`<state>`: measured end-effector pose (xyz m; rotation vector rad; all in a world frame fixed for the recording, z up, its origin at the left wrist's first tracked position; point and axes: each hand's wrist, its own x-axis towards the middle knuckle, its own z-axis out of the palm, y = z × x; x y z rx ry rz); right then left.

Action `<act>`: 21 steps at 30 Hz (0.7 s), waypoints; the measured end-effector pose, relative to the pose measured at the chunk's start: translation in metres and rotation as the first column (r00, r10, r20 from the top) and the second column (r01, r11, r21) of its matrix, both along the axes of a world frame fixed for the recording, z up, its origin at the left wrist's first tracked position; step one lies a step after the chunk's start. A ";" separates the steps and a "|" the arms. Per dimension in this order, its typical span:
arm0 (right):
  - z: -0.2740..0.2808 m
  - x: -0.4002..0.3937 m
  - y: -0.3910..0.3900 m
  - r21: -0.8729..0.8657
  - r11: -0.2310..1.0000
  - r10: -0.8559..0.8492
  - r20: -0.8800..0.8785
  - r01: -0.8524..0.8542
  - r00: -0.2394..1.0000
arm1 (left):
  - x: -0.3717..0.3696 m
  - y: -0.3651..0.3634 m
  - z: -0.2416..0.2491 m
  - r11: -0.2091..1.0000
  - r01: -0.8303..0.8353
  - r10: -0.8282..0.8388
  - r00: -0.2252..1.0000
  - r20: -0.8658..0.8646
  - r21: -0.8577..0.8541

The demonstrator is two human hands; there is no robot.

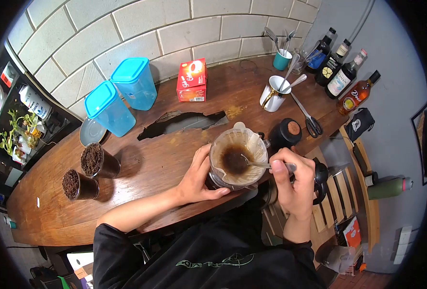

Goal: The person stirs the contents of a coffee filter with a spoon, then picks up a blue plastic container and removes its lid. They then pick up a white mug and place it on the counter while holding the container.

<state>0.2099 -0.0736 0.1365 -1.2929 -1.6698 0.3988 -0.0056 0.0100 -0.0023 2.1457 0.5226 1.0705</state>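
A coffee dripper (pixel 213 168) lined with a paper filter (pixel 257 150) stands near the table's front edge. Dark, wet coffee (pixel 233 159) lies inside the filter. My left hand (pixel 196 178) is curled round the dripper's left side, thumb at the front. Between the fingers of my right hand (pixel 295 183) is the handle of a metal spoon (pixel 259 164), its bowl end dipping into the coffee. What stands under the dripper is mostly hidden. Just behind my right hand sits a black round container (pixel 285 133) with a brown top.
Two glasses of dark grounds (pixel 93 160) stand left. Behind are blue-lidded containers (pixel 134 84), a red box (pixel 192 79) and a jagged hole (pixel 182 124) in the tabletop. Right are a white mug (pixel 273 94) with spoons, scissors (pixel 312 123) and several bottles (pixel 341 77).
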 end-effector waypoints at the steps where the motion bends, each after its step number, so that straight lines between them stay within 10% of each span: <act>1: -0.003 0.000 0.001 -0.003 1.000 0.000 -0.002 0.000 1.000 | 0.000 0.000 0.000 1.000 0.000 0.000 1.000 0.000 0.002; 21: -0.015 0.010 0.011 -0.263 0.958 -0.035 -0.504 -0.115 0.863 | 0.000 0.000 0.002 0.998 0.032 -0.030 0.999 0.020 -0.060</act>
